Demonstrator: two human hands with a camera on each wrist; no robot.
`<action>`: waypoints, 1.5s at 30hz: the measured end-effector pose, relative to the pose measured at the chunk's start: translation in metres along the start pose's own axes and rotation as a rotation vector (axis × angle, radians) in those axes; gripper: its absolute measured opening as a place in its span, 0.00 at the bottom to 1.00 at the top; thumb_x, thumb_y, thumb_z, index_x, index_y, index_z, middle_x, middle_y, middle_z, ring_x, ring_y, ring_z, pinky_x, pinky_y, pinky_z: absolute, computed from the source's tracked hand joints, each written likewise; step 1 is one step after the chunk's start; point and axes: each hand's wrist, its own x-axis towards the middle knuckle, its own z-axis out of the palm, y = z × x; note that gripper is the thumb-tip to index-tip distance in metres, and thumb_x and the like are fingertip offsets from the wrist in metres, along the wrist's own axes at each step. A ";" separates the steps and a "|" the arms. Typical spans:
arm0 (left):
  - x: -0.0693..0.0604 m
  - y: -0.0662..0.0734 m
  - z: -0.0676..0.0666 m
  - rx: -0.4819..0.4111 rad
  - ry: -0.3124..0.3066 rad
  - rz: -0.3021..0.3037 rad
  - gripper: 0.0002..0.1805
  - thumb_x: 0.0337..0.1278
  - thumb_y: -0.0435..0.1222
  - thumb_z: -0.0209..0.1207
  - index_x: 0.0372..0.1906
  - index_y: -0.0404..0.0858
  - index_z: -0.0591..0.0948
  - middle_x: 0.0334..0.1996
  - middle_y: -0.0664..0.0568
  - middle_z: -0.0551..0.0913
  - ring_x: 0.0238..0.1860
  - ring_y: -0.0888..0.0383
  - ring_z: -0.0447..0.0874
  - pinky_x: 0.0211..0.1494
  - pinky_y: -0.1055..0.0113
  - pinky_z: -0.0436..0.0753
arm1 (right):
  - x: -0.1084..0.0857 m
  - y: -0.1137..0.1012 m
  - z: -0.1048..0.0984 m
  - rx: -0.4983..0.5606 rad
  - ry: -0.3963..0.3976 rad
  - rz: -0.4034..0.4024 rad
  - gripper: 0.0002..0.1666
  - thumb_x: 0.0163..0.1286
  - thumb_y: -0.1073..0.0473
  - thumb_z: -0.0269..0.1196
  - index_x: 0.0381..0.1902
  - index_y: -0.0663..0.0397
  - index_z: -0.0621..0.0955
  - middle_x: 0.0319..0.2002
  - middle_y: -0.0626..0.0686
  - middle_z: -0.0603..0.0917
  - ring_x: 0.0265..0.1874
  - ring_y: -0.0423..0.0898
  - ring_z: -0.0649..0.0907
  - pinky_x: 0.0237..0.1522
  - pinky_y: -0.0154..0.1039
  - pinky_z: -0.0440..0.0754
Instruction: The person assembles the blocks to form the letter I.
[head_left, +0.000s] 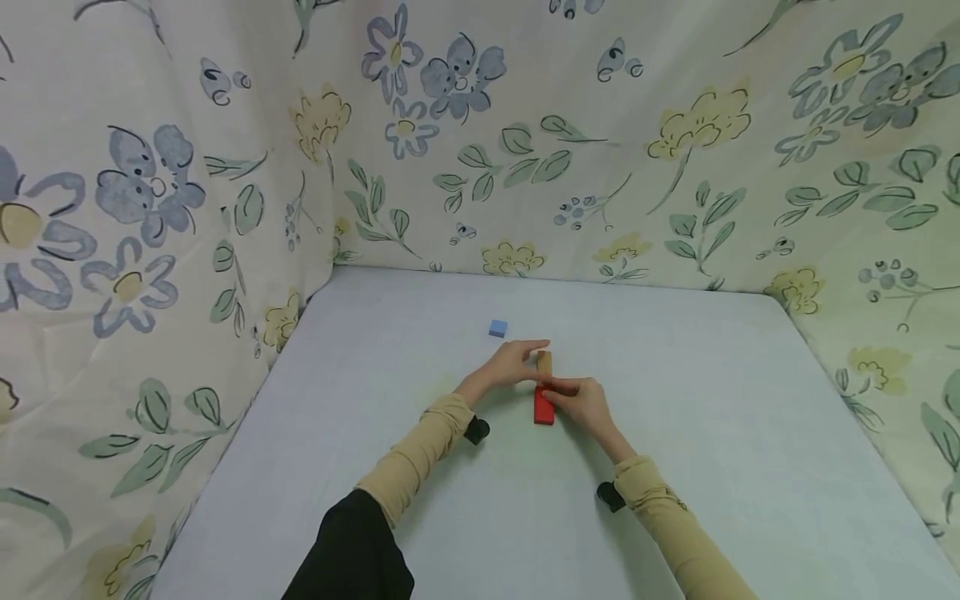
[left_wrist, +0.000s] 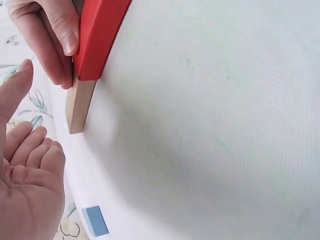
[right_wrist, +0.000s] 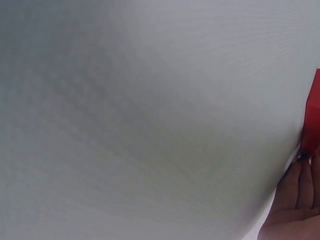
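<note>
A red block [head_left: 543, 410] lies on the white table, end to end with a plain wooden block [head_left: 545, 363] beyond it. My right hand [head_left: 585, 404] pinches the red block at the end that meets the wooden one; in the left wrist view its thumb lies against the red side. Beside the wooden block is my left hand [head_left: 510, 364], thumb and forefinger spread apart. The left wrist view shows a gap between that hand [left_wrist: 32, 185] and the wooden block [left_wrist: 82, 102]. At the right wrist view's edge, only part of the red block [right_wrist: 312, 115] shows.
A small blue block [head_left: 498, 328] sits farther back on the table [head_left: 712, 400], left of the wooden block. Flower-patterned cloth [head_left: 562, 167] hangs along the back and sides. Black wrist devices stick out below both forearms.
</note>
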 end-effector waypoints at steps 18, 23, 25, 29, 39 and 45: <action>-0.009 -0.004 -0.032 -0.063 0.133 0.018 0.36 0.56 0.43 0.64 0.69 0.41 0.66 0.70 0.50 0.66 0.67 0.48 0.68 0.68 0.61 0.72 | 0.000 -0.001 0.000 -0.001 -0.018 0.039 0.21 0.60 0.58 0.68 0.53 0.55 0.82 0.50 0.55 0.84 0.58 0.54 0.79 0.59 0.51 0.77; -0.011 -0.005 -0.041 -0.079 0.158 0.000 0.36 0.55 0.44 0.64 0.69 0.42 0.66 0.70 0.51 0.66 0.68 0.49 0.67 0.68 0.62 0.71 | 0.001 -0.002 -0.001 0.002 -0.026 0.041 0.22 0.60 0.59 0.67 0.53 0.55 0.81 0.51 0.55 0.84 0.58 0.54 0.79 0.59 0.50 0.77; -0.012 -0.006 -0.045 -0.088 0.171 -0.010 0.36 0.55 0.44 0.64 0.69 0.43 0.67 0.70 0.51 0.66 0.68 0.48 0.68 0.68 0.62 0.71 | 0.001 -0.002 0.000 0.005 -0.025 0.044 0.22 0.60 0.59 0.68 0.53 0.55 0.82 0.51 0.55 0.84 0.58 0.53 0.79 0.59 0.50 0.77; -0.013 -0.007 -0.052 -0.096 0.190 -0.023 0.36 0.55 0.43 0.65 0.69 0.42 0.67 0.70 0.49 0.66 0.68 0.46 0.67 0.68 0.61 0.71 | -0.001 -0.002 0.000 0.001 -0.025 0.031 0.21 0.60 0.59 0.68 0.53 0.55 0.82 0.51 0.55 0.84 0.57 0.53 0.79 0.59 0.49 0.77; -0.012 -0.011 -0.070 -0.057 0.233 -0.021 0.35 0.55 0.42 0.65 0.68 0.41 0.68 0.69 0.49 0.68 0.68 0.53 0.67 0.68 0.66 0.71 | 0.000 0.001 0.000 -0.004 0.011 0.006 0.20 0.59 0.60 0.69 0.50 0.56 0.83 0.49 0.56 0.85 0.54 0.53 0.81 0.56 0.48 0.79; -0.011 -0.018 -0.072 -0.087 0.238 -0.059 0.35 0.55 0.41 0.65 0.68 0.41 0.68 0.69 0.50 0.67 0.69 0.54 0.65 0.69 0.66 0.69 | -0.001 0.000 0.001 -0.001 0.015 -0.002 0.20 0.58 0.60 0.69 0.49 0.57 0.84 0.49 0.56 0.85 0.54 0.53 0.81 0.57 0.48 0.78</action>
